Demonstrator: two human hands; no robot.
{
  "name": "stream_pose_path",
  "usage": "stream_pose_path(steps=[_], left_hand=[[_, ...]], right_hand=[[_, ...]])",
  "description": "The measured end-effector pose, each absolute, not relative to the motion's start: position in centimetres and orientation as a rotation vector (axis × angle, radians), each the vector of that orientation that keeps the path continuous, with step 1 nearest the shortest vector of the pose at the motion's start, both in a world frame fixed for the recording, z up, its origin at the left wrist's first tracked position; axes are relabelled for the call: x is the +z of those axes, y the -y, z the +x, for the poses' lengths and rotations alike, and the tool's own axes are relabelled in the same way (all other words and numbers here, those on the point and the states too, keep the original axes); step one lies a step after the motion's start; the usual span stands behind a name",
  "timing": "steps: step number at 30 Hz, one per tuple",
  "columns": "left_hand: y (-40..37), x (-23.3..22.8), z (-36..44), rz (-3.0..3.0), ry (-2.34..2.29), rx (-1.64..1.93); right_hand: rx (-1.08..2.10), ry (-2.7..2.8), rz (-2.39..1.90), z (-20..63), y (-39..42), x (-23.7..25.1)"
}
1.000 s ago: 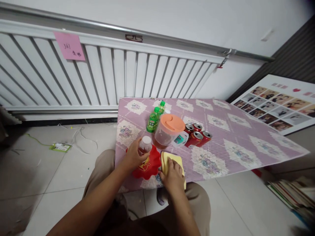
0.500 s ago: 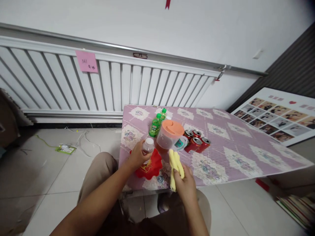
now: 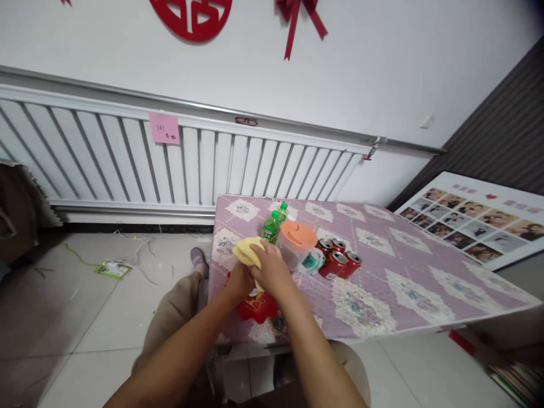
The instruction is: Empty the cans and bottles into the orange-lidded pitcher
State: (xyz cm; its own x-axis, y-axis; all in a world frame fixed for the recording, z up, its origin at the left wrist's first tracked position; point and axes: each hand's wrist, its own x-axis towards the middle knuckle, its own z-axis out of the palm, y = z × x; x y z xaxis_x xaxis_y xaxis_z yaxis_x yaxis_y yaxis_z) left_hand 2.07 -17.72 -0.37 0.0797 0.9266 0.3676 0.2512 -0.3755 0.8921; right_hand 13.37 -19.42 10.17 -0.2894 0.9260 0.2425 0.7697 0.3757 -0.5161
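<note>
My right hand (image 3: 272, 266) is closed on a folded yellow cloth (image 3: 246, 249) and presses it over the top of a small clear bottle, which is almost fully hidden. Just below the cloth, my left hand (image 3: 240, 281) stays wrapped round that bottle, its fingers mostly covered. Both hands are above a red scalloped dish (image 3: 258, 310) on the near edge of the table. Behind them stand a green-capped bottle (image 3: 271, 228) and a clear pitcher (image 3: 291, 258) with an orange lid (image 3: 298, 235).
Several red drink cans (image 3: 334, 265) stand right of the pitcher, beside a white-and-teal container (image 3: 311, 262). A floral cloth (image 3: 395, 255) covers the table. Behind runs a white radiator (image 3: 204, 164); a photo board (image 3: 476, 221) leans at right. A power strip (image 3: 114, 268) lies on the floor.
My right hand has brought the yellow cloth up and left, from the table's front edge onto the bottle in my left hand. The view has tilted upward.
</note>
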Motion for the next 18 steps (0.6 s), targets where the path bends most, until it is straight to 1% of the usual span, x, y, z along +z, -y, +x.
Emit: stream_pose_path(steps=[3,9,14,18], left_hand=[[17.9,-0.4,2.0,1.661,-1.143,1.304],[18.5,-0.5,1.9,1.583,-1.3,1.18],[18.7,-0.7,1.8,1.594,-1.284,1.209],[18.6,-0.9,1.8,1.58,-1.295,1.258]], right_hand=[[0.494,2.045,-1.448,13.7,18.1,9.8],[0.752,1.709,-1.422,15.7,16.3,8.2],[0.815,1.421,-1.428,16.2,18.4,4.5],[0.805,1.325,-1.428,16.0,20.9,2.1]])
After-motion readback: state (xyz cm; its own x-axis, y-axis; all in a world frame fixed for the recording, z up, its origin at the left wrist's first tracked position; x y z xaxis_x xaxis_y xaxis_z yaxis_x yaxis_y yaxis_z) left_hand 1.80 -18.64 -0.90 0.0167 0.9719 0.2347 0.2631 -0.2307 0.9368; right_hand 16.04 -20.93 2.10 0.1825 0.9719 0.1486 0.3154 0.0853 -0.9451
